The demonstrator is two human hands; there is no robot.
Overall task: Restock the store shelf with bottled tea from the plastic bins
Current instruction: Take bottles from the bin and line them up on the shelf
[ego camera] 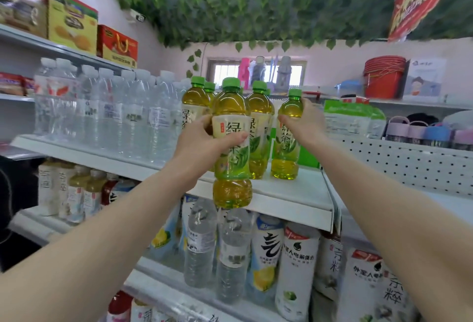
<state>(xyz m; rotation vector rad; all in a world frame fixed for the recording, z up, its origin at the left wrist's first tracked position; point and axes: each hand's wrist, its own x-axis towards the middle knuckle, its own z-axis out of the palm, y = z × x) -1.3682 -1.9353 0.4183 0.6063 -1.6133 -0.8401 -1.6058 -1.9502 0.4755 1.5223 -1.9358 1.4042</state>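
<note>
Green-capped bottle of green tea (pixel 231 142) is held in the left hand (pixel 202 142), fingers wrapped around the label band, thumb across the front; bottle upright, its base hanging below the shelf lip, so not yet set down. Judgement: mid-body grip keeps it vertical for lifting over the edge onto the white shelf (pixel 281 193). Right hand (pixel 305 122), at 2 o'clock from the held bottle, is closed around the shoulder of a second tea bottle (pixel 286 137) whose base rests on the shelf; likely steadying or nudging it into line. Standing tea bottles (pixel 258 127) cluster just behind, from 11 to 1 o'clock. Clear water bottles (pixel 107 106) fill the shelf toward 9 o'clock. Tea: amber-yellow liquid, clear plastic, pale label with green leaf print and large characters. Supply bins not in view.
</note>
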